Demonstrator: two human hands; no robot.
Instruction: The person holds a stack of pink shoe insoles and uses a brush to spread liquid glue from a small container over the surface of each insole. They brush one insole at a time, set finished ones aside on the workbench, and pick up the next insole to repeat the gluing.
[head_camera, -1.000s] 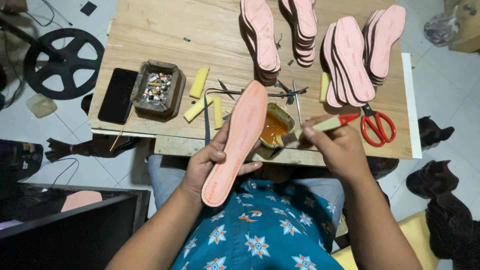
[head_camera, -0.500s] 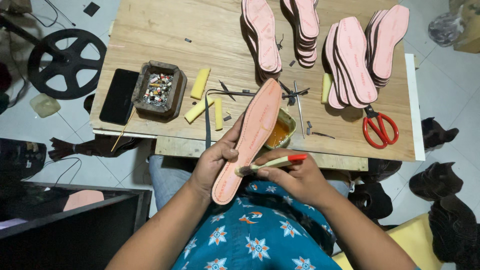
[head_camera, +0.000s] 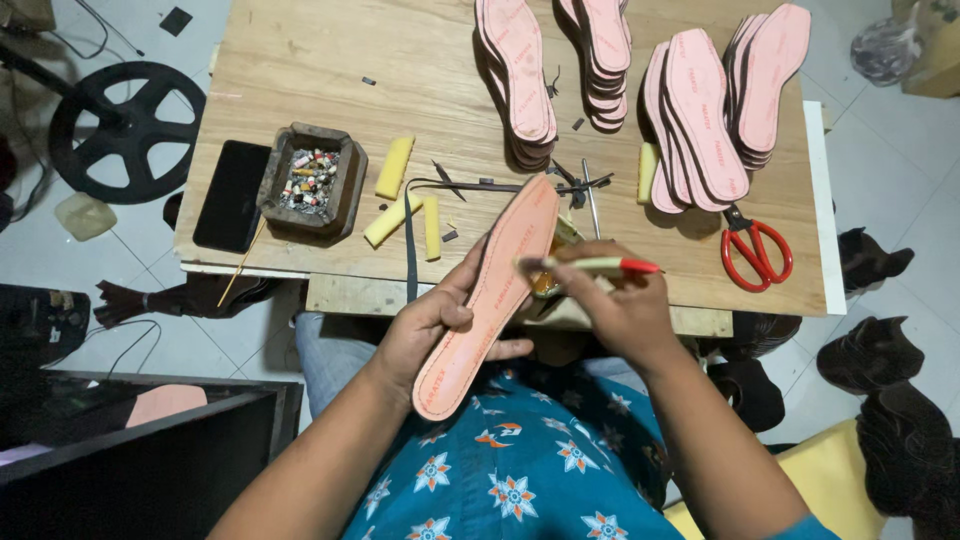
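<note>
My left hand (head_camera: 432, 325) grips a long pink insole (head_camera: 492, 290) from below, its toe pointing up over the table's front edge. In my right hand (head_camera: 620, 310) I hold a small brush (head_camera: 600, 266) with a cream shaft and red end, its tip resting against the insole's right edge near the middle. A small container of amber glue (head_camera: 548, 285) sits mostly hidden behind the insole and my right hand.
On the wooden table (head_camera: 330, 60) lie stacks of pink insoles (head_camera: 700, 110), red scissors (head_camera: 757, 250), yellow foam pieces (head_camera: 394, 166), a square wooden tray of small bits (head_camera: 312, 180) and a black phone (head_camera: 232, 195). A black wheel (head_camera: 125, 130) stands on the floor at left.
My right hand came back from the glue container at the table edge to the insole's side, then shifted the brush up along the right edge. The insole tilted slightly.
</note>
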